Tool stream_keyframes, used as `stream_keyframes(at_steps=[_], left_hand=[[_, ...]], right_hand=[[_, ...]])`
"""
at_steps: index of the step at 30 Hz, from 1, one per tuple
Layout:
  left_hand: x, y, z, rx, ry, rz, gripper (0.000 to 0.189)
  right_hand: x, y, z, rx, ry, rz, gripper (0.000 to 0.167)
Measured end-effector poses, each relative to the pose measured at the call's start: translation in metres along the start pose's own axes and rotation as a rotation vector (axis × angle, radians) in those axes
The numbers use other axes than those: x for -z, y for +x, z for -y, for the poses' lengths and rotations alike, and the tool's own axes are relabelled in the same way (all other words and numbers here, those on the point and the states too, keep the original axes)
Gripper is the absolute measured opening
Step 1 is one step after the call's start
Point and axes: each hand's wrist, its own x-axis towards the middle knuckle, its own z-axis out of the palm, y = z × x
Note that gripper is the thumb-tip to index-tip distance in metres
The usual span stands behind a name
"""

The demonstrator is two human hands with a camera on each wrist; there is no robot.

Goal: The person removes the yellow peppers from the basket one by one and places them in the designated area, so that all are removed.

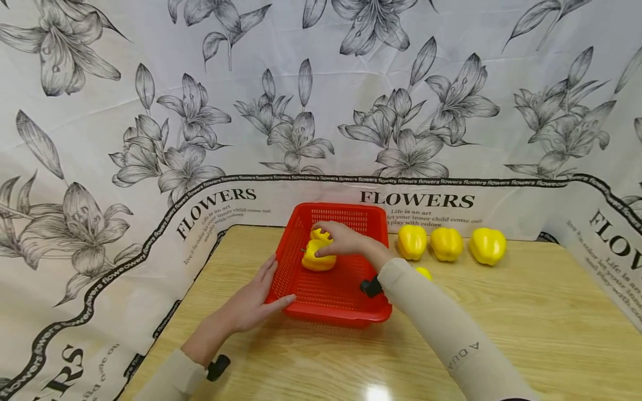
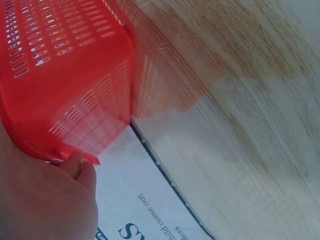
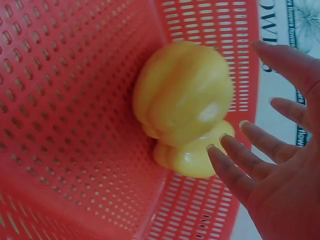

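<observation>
A red perforated plastic basket (image 1: 351, 278) stands on the wooden table. My left hand (image 1: 253, 301) holds its front left corner, thumb over the front rim and fingers along the left side; the left wrist view shows the fingertips at the rim (image 2: 82, 157). Inside the basket two yellow bell peppers lie together, the nearer pepper (image 1: 317, 256) largely covering the farther pepper (image 3: 195, 157). My right hand (image 1: 343, 238) reaches in above them. Its fingers (image 3: 245, 172) are spread and relaxed, with nothing between them, and the fingertips overlap the farther pepper in the right wrist view.
Right of the basket, at the table's back edge, stand three more yellow bell peppers: a left one (image 1: 412, 242), a middle one (image 1: 446, 244) and a right one (image 1: 488, 246). Another yellow thing (image 1: 424, 273) is mostly hidden behind my right sleeve. Flower-printed cloth (image 1: 321, 145) hangs behind the table.
</observation>
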Motion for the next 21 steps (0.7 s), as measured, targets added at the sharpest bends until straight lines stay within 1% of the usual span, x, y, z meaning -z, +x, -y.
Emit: stream_keyframes(at_steps=[2, 9, 13, 18, 21], left_hand=[[-0.001, 0.0, 0.0, -0.01, 0.005, 0.0, 0.104], [-0.002, -0.003, 0.0, -0.02, -0.004, -0.003, 0.105], [-0.002, -0.001, 0.0, -0.018, -0.002, -0.006, 0.104], [0.0, 0.0, -0.001, -0.003, -0.005, -0.006, 0.103], [0.0, 0.0, -0.001, 0.002, -0.006, 0.0, 0.104]], right_hand=[[-0.006, 0.002, -0.002, -0.014, -0.018, 0.007, 0.065], [-0.021, 0.011, -0.005, -0.017, -0.155, 0.025, 0.061], [-0.027, 0.013, -0.005, -0.063, -0.188, 0.01, 0.059], [-0.031, 0.015, -0.001, -0.092, -0.275, -0.011, 0.06], [-0.031, 0.014, 0.001, -0.105, -0.286, -0.018, 0.06]])
